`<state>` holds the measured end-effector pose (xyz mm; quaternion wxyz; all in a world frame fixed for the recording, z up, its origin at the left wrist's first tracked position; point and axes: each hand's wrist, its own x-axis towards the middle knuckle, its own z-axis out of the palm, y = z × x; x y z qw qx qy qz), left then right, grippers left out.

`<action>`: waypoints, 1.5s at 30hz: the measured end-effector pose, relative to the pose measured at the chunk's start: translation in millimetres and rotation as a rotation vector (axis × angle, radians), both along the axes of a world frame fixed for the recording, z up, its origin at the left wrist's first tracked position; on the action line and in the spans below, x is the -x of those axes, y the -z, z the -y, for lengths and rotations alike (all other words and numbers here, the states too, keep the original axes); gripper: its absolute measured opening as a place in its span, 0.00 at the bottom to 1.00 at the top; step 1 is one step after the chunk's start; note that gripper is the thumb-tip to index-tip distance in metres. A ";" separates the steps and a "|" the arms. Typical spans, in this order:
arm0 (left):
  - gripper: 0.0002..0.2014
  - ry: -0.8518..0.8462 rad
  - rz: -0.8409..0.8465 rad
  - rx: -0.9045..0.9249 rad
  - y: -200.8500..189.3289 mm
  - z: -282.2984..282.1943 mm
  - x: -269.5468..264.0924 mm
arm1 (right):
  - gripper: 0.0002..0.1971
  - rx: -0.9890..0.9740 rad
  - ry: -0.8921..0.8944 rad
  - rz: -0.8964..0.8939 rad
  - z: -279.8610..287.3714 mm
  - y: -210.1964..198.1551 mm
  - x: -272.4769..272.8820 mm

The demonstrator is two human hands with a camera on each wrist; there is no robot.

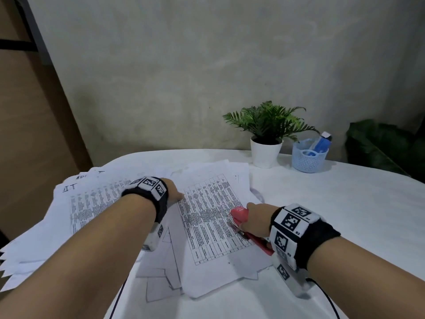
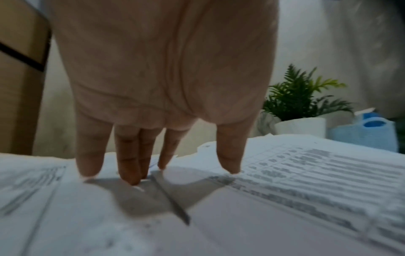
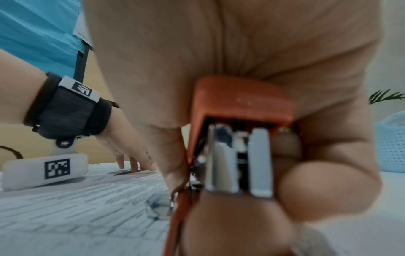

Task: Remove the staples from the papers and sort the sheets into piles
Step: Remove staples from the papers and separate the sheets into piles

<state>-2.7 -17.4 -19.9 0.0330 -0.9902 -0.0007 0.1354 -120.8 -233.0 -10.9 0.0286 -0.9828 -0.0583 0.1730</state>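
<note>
Papers [image 1: 207,217] flat, printed grids, red metal-jawed staple remover [image 1: 241,217] gripped

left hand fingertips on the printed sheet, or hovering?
Touching. In the left wrist view the left hand has straight fingers whose tips meet the printed sheet, each joined to its shadow with no gap; the head view agrees.

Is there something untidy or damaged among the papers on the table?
Yes. The papers lie askew, fanned and overlapping, not in neat piles. The left stack hangs over the table edge. I see no tears. The left hand presses them flat.
</note>
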 end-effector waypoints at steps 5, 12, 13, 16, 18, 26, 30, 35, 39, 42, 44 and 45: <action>0.28 -0.096 0.008 0.129 0.7 -0.7 -15.8 | 0.19 -0.006 0.083 0.015 5.9 14.0 -12.5; 0.20 -0.141 0.194 0.451 -13.1 -3.1 -12.7 | 0.19 0.039 0.064 -0.007 3.2 7.0 -9.6; 0.16 -0.114 0.253 0.527 -14.9 -3.4 -13.0 | 0.20 0.034 0.069 -0.009 3.5 6.3 -8.5; 0.09 -0.077 0.429 0.718 -20.5 -4.4 -3.4 | 0.19 0.037 0.060 0.014 7.7 7.0 -5.6; 0.10 -0.100 0.505 0.932 -22.7 -6.2 4.1 | 0.19 0.020 0.074 0.042 10.9 6.7 -5.1; 0.18 0.033 0.428 1.513 -74.4 -0.2 68.7 | 0.21 -0.297 0.277 0.230 27.7 -29.7 10.2; 0.11 0.014 0.393 1.615 -98.0 -5.6 92.4 | 0.21 -0.359 0.284 0.357 36.2 -62.8 19.1; 0.24 -0.172 0.313 1.305 -69.1 -23.2 103.6 | 0.22 -0.344 0.238 0.365 35.5 -83.1 32.6; 0.17 -0.137 0.222 0.829 -38.8 -27.0 125.3 | 0.24 -0.198 0.181 0.305 24.2 -74.2 39.9; 0.26 0.014 0.089 0.628 -22.5 -27.4 132.6 | 0.23 -0.184 0.158 0.256 16.0 -64.4 43.0; 0.33 0.046 0.019 0.574 -14.1 -28.4 134.2 | 0.22 -0.204 0.157 0.226 13.3 -57.7 42.7; 0.37 0.054 -0.016 0.578 -11.5 -28.9 135.6 | 0.21 -0.212 0.156 0.213 12.4 -54.9 42.1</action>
